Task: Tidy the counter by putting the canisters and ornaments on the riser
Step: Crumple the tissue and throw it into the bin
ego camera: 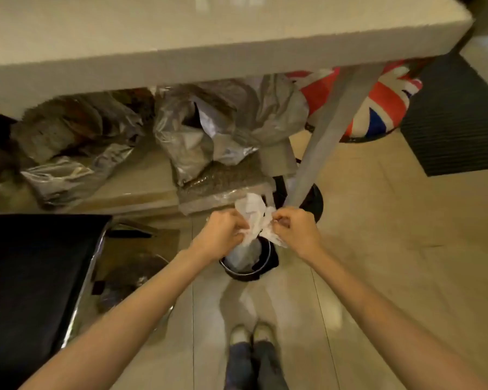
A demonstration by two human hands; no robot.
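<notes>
Both hands out in front, low over the tiled floor (pixel 378 263), working one crumpled white tissue (pixel 255 218) between them. Left hand (pixel 223 235) closed on the tissue's left side, fingers curled round it; right hand (pixel 295 230) pinching its right side between thumb and fingertips. Tissue held directly above a small round black bin (pixel 261 270) with a chrome rim and a pale liner, standing on the floor just beside the foot of the slanted grey table leg (pixel 330 130). White tabletop (pixel 209 29) across the top of the view, its near edge overhead and bare where visible; canisters, ornaments and riser out of view. Below that edge, crinkled grey plastic bags (pixel 209 128) on a low shelf. Union Jack cushion (pixel 378 105) behind the leg; dark mat (pixel 459 119) at the right edge. Black seat (pixel 31 277) at lower left. Shoes (pixel 251 333) at the bottom.
</notes>
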